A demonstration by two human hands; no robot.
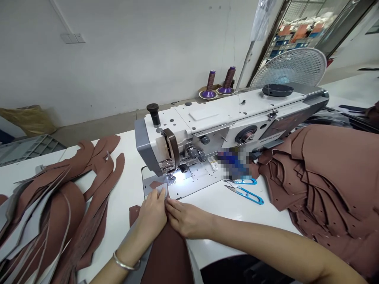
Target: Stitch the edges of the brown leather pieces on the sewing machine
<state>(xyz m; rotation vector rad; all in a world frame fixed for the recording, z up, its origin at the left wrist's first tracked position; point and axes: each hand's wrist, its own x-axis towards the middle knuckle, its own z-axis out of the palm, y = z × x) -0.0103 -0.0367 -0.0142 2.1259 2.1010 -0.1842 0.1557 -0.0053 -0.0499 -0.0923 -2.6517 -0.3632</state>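
Note:
A long brown leather-like piece (170, 256) with grey backing runs from the bottom edge up to the sewing machine (207, 114). My left hand (152, 213), a silver bangle on its wrist, is closed on the piece's upper end, where a grey underside is folded up. Right beside it, my right hand (189, 219) grips the edge of the same piece, fingers together and thumb hidden. Both hands are just in front of the presser foot (171, 178), under the machine's lit lamp. The piece's tip (155, 184) lies on the metal bed plate.
Brown strips with grey backing (68, 201) are heaped at left. A stack of brown panels (334, 169) lies at right. Blue-handled thread snips (245, 193) rest near my right forearm. Behind the machine stand two thread cones (211, 83) and a fan (291, 67).

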